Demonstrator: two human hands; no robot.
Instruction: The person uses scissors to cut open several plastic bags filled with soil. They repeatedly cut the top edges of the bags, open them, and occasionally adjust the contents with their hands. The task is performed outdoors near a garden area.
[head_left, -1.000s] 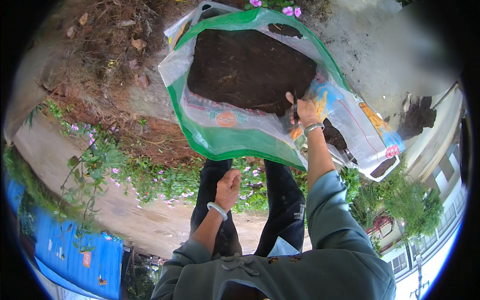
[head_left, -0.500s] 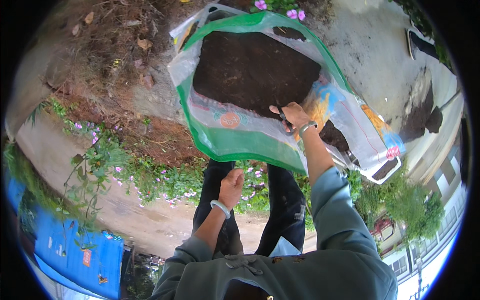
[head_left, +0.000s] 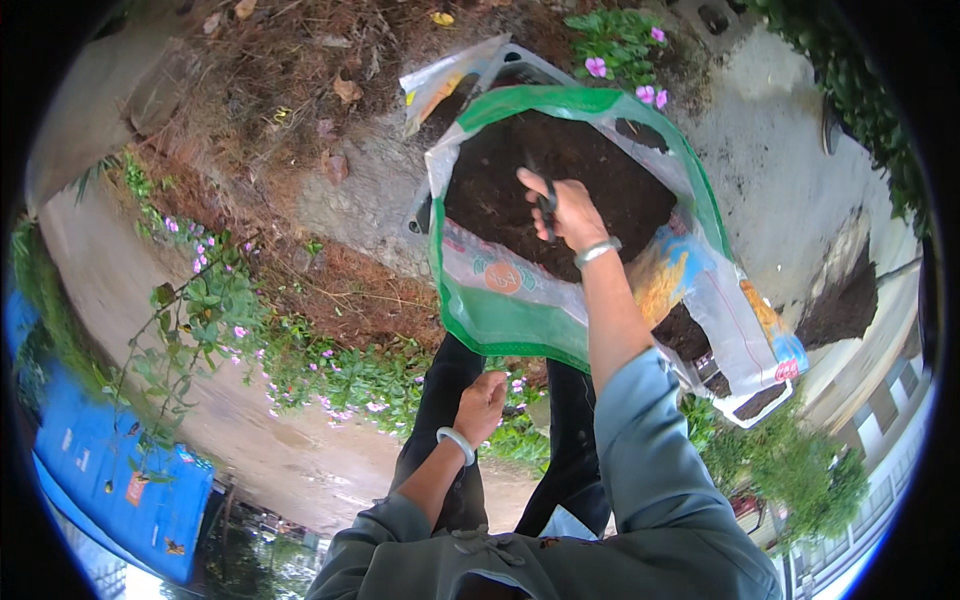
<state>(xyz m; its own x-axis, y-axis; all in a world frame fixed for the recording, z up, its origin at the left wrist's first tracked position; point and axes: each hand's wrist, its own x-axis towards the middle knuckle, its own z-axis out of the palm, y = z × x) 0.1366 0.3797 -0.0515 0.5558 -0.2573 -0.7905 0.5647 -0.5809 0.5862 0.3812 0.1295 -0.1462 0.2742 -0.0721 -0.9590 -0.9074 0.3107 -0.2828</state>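
Observation:
My right hand [head_left: 562,210] grips a black-handled tool [head_left: 546,203] over the dark soil [head_left: 630,195] inside an open white-and-green bag [head_left: 500,330]; the tool's far end is hard to make out. Folded printed sacking [head_left: 752,335] lies on the bag's right part, with more soil showing around it. My left hand [head_left: 482,405] hangs closed in front of my dark-trousered leg, below the bag; whether anything is inside its fingers is hidden.
Behind are dry needles [head_left: 290,70] on rough ground and pink flowers [head_left: 597,67]. Loose soil [head_left: 840,305] lies right on concrete [head_left: 775,150]. Leafy plants [head_left: 330,370] border a dirt path [head_left: 270,450], with a blue corrugated structure [head_left: 120,490] at the lower left.
My right hand has moved up and left from the bag's right side to over the middle-left soil. The whole view has shifted, putting the bag farther right and lower. My left hand stays closed.

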